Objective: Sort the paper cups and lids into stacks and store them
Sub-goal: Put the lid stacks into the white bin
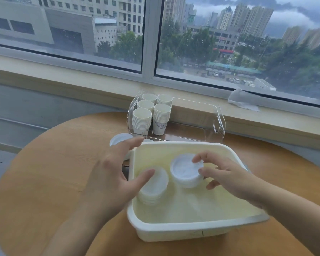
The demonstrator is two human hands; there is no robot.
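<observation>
A cream plastic bin (192, 231) sits on the round wooden table. Inside it are two stacks of white lids. My right hand (224, 174) curls its fingers round the rim of the right lid stack (185, 172), which is lifted and tilted. My left hand (111, 174) hovers over the bin's left edge with fingers spread and straight, its thumb over the left lid stack (155, 189). Several stacks of white paper cups (151, 115) stand in the left end of a clear acrylic box (218, 122) behind the bin.
More loose white lids (118, 140) lie on the table left of the bin, partly behind my left hand. The window sill runs behind the table, with a crumpled white tissue (244, 99) on it. Bare table (44, 182) spreads to the left.
</observation>
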